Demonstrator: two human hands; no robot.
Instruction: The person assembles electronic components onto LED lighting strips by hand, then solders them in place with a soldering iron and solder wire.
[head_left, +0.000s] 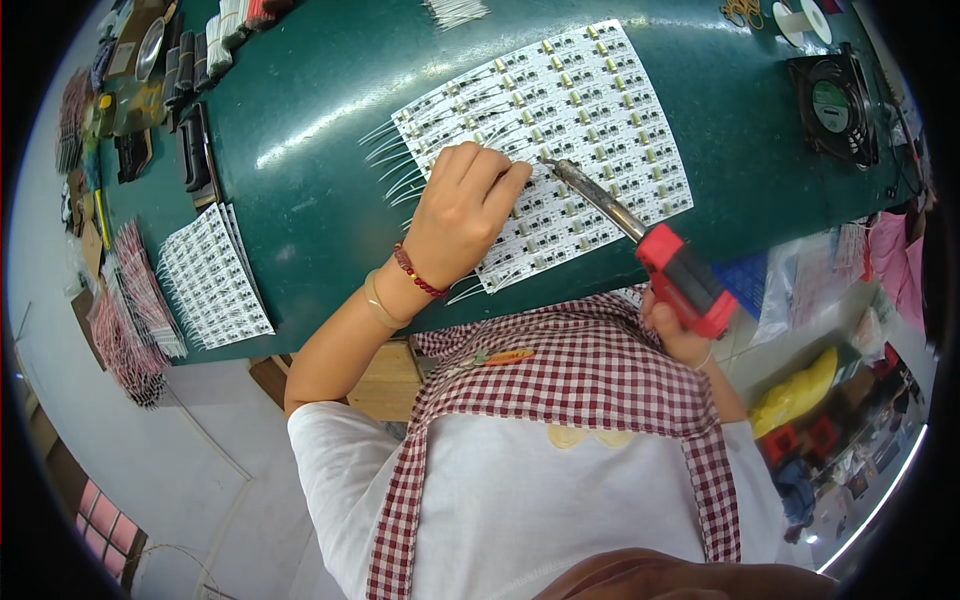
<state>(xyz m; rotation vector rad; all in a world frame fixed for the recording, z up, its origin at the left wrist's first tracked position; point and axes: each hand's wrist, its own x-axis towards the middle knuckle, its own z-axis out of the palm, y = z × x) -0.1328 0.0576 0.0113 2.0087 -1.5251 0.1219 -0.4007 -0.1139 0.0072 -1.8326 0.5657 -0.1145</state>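
A large white circuit board panel (pixel 640 130), with rows of small black and pale parts, lies on the green table (pixel 330 110). Thin white wires (pixel 402 182) stick out past its left edge and lie over its rows. My left hand (pixel 460 205) rests on the panel with its fingers pinched together, seemingly on a thin white wire whose end shows by the fingertips. In my right hand (pixel 682 338) is a soldering iron (pixel 688 282) with a red and black handle. Its metal tip touches or hovers by the board just right of my left fingertips; I cannot tell which.
A black fan (pixel 832 108) stands at the right, near a white spool (pixel 802 22) and rubber bands (pixel 742 12). At the left lie another stack of wired panels (pixel 215 280) and bundles of red and white wires (pixel 130 330). More white wires (pixel 457 11) lie at the far edge.
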